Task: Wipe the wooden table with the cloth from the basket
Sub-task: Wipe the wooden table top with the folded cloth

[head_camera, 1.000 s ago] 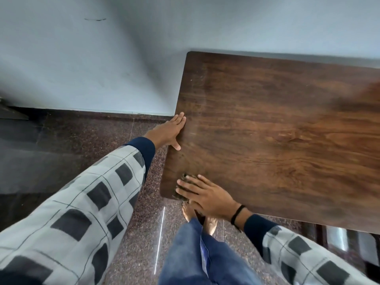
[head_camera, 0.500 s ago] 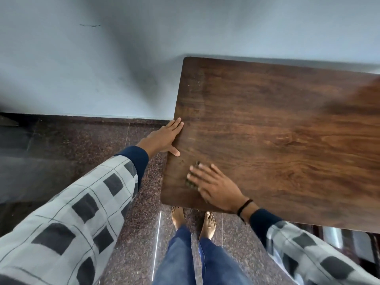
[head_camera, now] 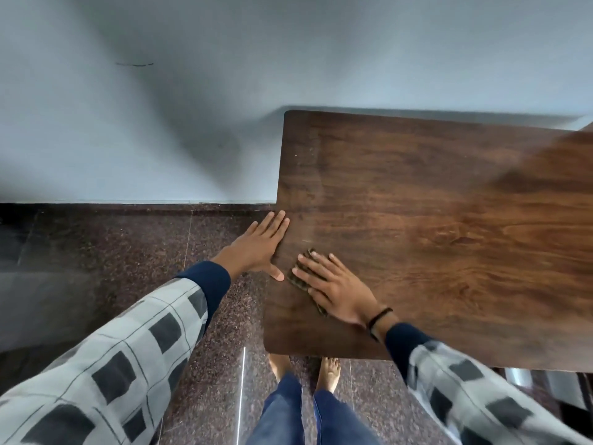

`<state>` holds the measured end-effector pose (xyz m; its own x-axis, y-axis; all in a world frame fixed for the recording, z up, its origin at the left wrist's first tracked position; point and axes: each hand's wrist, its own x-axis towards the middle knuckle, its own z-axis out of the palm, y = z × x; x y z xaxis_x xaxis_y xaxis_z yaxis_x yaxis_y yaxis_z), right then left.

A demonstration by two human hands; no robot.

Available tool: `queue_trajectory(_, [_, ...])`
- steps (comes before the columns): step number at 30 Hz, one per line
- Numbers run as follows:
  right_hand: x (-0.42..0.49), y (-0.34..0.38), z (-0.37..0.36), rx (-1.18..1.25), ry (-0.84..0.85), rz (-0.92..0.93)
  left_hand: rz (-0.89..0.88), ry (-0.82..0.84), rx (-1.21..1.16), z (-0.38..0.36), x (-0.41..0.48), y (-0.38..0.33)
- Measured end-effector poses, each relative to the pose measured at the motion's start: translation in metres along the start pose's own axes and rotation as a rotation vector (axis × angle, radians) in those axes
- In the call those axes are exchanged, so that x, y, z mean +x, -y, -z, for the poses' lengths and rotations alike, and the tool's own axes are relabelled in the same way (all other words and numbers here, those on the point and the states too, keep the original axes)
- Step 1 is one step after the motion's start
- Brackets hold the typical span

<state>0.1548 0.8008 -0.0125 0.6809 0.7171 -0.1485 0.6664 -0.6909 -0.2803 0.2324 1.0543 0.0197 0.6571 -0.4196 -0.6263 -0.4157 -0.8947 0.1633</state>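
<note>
Near the wooden table's (head_camera: pixel 449 236) left edge, my right hand (head_camera: pixel 333 289), fingers spread, presses the cloth (head_camera: pixel 296 276) (left hand (head_camera: pixel 260 245) flat); most remains unwiped, I judge.

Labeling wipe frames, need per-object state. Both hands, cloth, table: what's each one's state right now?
wooden table: level, cloth lying near its left edge.
cloth: flattened on the wooden table, mostly covered by the right hand.
right hand: palm down, fingers straight and spread, pressing on the cloth.
left hand: flat, fingers straight, resting on the wooden table's left edge, holding nothing.
</note>
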Motion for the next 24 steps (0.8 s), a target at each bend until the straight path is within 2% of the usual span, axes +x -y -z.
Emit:
queue_trajectory(2, [0.033, -0.027, 0.015, -0.004, 0.009, -0.036, 0.015, 0.018, 0.006, 0.001, 0.001, -0.003])
queue_trajectory(5, [0.065, -0.044, 0.028, 0.031, -0.058, -0.246, 0.048, 0.021, 0.011, 0.003, 0.000, -0.003])
queue_trajectory(9, [0.055, 0.003, 0.007, 0.120, -0.232, -0.554, 0.062, 0.008, 0.014, 0.000, -0.002, -0.002])
queue_trajectory(10, [0.044, 0.021, -0.002, 0.123, -0.240, -0.544, 0.067, 0.002, 0.014, -0.001, -0.001, -0.002])
queue_trajectory(13, [0.017, 0.040, -0.011, 0.066, -0.205, -0.355, 0.080, -0.017, 0.022, 0.001, 0.001, 0.000])
queue_trajectory(17, [0.055, -0.016, 0.012, -0.025, -0.128, -0.206, 0.070, -0.003, 0.033, 0.004, 0.003, 0.000])
queue_trajectory(20, [0.097, -0.057, 0.034, 0.009, -0.097, -0.299, 0.081, 0.011, 0.021, 0.003, 0.002, -0.002])
queue_trajectory(24, [0.108, -0.052, 0.029, 0.064, -0.230, -0.590, 0.098, 0.009, 0.023, 0.003, 0.002, -0.004])
